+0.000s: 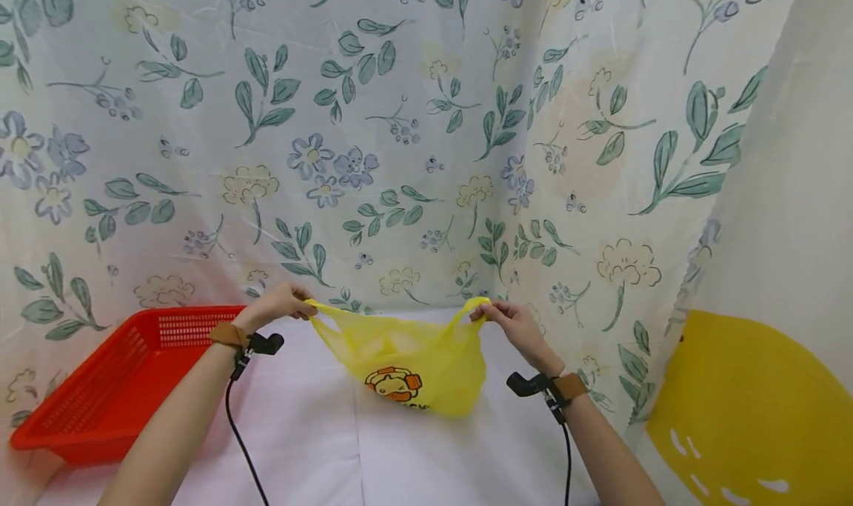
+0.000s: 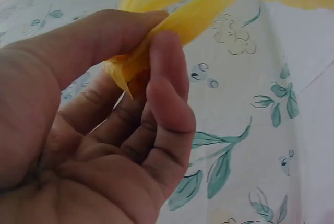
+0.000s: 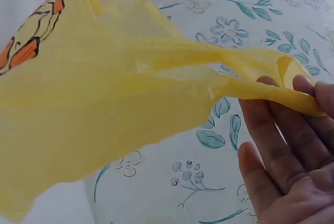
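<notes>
A yellow plastic bag [image 1: 453, 365] with a cartoon print hangs stretched between both hands over the white table. My left hand [image 1: 283, 304] pinches one handle between thumb and fingers; in the left wrist view a twisted end of yellow plastic [image 2: 193, 20] pokes out past the fingertips. The other handle is held by my right hand [image 1: 509, 321]. Seen from the right wrist, its loop [image 3: 271, 91] passes over the fingers with the thumb against it. Through the thin plastic, pale shapes show faintly near the bag's upper middle.
On the left stands a red plastic basket [image 1: 126, 439] with perforated walls. A yellow panel with cut-out slots [image 1: 753, 395] is at the right edge. Floral curtains [image 1: 400, 158] hang behind the white tabletop [image 1: 300, 447]. Black cables [image 1: 243, 447] trail from both wrist cameras.
</notes>
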A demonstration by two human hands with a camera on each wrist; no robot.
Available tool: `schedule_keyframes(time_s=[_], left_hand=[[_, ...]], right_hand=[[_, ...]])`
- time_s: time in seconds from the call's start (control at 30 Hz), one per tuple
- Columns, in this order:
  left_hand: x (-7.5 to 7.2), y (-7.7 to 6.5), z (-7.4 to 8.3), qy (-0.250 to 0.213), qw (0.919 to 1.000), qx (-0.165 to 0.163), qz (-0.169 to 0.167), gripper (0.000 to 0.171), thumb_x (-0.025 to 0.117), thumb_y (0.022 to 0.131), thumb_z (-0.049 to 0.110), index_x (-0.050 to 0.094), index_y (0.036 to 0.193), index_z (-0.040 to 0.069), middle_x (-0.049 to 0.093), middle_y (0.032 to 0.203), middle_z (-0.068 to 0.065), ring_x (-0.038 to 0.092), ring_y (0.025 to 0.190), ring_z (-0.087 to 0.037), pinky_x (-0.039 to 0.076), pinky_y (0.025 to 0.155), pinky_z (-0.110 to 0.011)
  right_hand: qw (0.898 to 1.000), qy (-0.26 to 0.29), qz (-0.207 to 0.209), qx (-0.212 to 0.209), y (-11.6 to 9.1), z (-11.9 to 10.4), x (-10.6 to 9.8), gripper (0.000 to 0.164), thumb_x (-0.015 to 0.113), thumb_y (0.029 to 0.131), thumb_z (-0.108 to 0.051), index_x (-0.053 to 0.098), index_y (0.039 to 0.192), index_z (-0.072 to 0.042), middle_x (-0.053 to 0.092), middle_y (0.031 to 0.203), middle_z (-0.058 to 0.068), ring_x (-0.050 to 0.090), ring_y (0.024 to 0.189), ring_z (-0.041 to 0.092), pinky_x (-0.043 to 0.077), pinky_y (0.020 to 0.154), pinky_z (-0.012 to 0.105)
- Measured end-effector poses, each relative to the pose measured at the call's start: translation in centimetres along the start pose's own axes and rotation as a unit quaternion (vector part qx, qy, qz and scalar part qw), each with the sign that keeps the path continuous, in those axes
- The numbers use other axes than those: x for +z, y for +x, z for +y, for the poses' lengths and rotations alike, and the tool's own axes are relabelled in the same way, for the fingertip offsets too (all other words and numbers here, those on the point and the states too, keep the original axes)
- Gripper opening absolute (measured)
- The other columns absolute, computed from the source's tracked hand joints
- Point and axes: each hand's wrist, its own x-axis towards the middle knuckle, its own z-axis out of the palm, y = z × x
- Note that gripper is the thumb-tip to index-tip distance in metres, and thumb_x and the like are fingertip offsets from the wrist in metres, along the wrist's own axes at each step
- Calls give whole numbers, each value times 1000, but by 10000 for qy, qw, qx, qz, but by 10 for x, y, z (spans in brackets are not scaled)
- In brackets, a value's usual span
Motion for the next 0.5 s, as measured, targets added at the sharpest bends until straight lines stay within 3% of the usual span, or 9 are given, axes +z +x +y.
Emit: schedule_keyframes(time_s=[0.1,0.27,0.4,0.5], left_hand=[[-17,-10,13,206,9997,61,97,23,74,81,14,68,96,-4,65,81,-10,56,71,-20,50,66,-30],[-37,-26,32,350,9993,15,114,28,73,83,21,68,98,-2,62,81,-9,52,74,-23,46,64,-29],[-47,-36,36,-111,9997,-36,210,32,71,86,24,66,103,-3,54,78,-8,48,74,-23,41,64,-28],[-48,-38,27,-760,9969,-59,188,33,66,90,22,64,105,-7,51,74,-6,47,71,-19,42,63,-25]], right_hand=[[9974,677,205,-104,5,-5,-4,41,48,99,-30,55,117,6,60,117,17,58,111,20,44,97,27],[9887,1487,161,-142,12,-12,-1,39,41,102,-25,44,118,10,49,120,17,55,113,23,44,96,27],[9777,2096,107,48,21,-14,6,35,36,103,-26,41,121,5,48,121,13,54,113,23,44,97,29],[9636,2663,-56,214,26,-13,13,37,32,104,-28,38,126,2,49,128,14,53,116,25,43,99,33]])
